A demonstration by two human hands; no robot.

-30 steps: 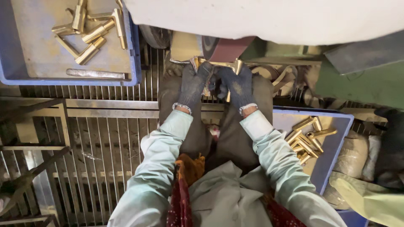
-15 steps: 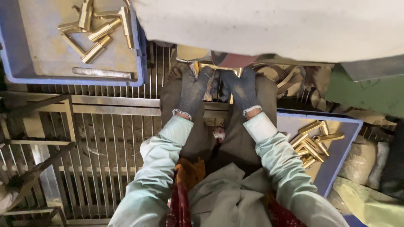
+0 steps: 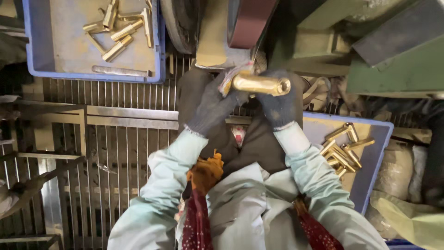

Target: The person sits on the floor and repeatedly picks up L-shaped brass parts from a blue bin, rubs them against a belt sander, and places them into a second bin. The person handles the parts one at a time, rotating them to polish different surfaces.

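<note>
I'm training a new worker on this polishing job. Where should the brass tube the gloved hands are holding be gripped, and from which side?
Probably by its two ends, from below. The brass tube lies crosswise under the belt, so the left hand takes the cloth-wrapped end and the right hand the open end, leaving the middle bare.

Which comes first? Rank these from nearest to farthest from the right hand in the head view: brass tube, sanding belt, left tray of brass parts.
1. brass tube: held in the right hand.
2. sanding belt: just above, up the frame.
3. left tray: far upper left, holding loose brass parts.
</note>
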